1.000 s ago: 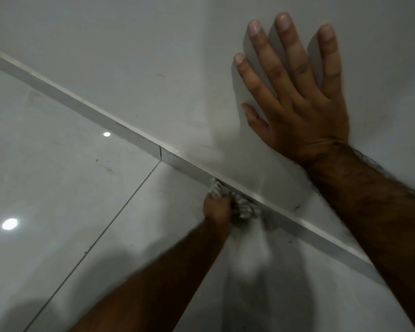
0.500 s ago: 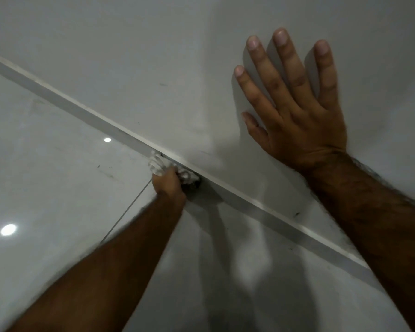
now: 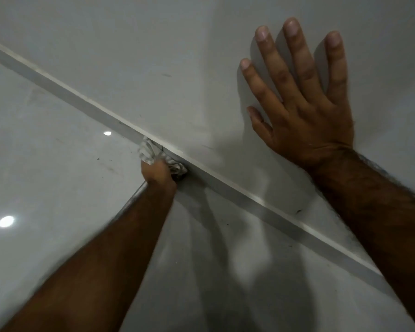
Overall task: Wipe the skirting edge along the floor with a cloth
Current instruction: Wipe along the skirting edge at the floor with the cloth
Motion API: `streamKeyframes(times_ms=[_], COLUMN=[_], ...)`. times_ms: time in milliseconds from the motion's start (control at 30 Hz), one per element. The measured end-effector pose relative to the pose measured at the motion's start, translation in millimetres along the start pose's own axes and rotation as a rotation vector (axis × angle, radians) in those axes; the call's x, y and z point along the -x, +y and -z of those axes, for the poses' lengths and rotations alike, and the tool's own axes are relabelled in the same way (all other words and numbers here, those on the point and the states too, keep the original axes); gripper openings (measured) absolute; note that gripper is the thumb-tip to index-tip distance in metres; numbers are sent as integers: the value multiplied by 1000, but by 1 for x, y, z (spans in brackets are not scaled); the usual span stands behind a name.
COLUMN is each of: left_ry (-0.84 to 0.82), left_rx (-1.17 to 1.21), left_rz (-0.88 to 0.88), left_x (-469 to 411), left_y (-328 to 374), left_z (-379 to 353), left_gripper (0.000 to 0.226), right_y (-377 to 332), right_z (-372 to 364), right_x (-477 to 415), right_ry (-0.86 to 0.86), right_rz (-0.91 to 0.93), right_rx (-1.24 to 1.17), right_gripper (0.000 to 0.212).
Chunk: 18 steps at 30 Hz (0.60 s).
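A pale skirting strip [image 3: 65,91] runs diagonally from the upper left to the lower right, where the wall meets the floor. My left hand [image 3: 157,174] grips a bunched white cloth [image 3: 149,152] and presses it against the skirting near the middle of the view. The cloth's lower part is hidden behind my fingers. My right hand [image 3: 302,109] lies flat on the wall above the skirting, fingers spread, holding nothing.
The glossy light floor tiles [image 3: 46,168] show two bright lamp reflections and a few dark specks. A tile joint runs from under my left forearm toward the skirting. The grey wall [image 3: 153,56] fills the upper part of the view. Shadows of my arms fall on the floor.
My left hand has slid the cloth along the skirting toward the upper left over the last second, then held near the tile joint. My right hand has stayed flat on the wall.
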<state>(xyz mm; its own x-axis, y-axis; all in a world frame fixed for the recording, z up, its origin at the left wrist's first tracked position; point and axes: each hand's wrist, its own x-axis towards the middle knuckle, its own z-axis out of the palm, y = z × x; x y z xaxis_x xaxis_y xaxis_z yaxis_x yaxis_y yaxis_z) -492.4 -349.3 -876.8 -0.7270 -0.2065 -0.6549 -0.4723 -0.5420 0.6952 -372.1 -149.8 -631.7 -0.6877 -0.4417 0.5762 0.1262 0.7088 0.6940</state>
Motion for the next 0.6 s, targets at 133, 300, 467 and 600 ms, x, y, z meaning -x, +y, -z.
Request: streamKeyframes(times_ms=[133,300,467,600], left_ry=[-35,-332,-510,-167], left_rx=[-111,-308,-311,-56], left_rz=[-89,84,169,43], left_x=[4,82,106,38], left_y=[2,-61,-75,-28], left_z=[-3,1,5,1], left_gripper=[31,21,21,21], right_y=[0,0,1,0], right_z=[3,3,2,1], right_x=[-3,-1,-1,-2], right_ry=[22,16,0,10], right_rz=[-8,-6,-5,-17], right_rx=[12,19,17,11], right_gripper=[61,61,62,62])
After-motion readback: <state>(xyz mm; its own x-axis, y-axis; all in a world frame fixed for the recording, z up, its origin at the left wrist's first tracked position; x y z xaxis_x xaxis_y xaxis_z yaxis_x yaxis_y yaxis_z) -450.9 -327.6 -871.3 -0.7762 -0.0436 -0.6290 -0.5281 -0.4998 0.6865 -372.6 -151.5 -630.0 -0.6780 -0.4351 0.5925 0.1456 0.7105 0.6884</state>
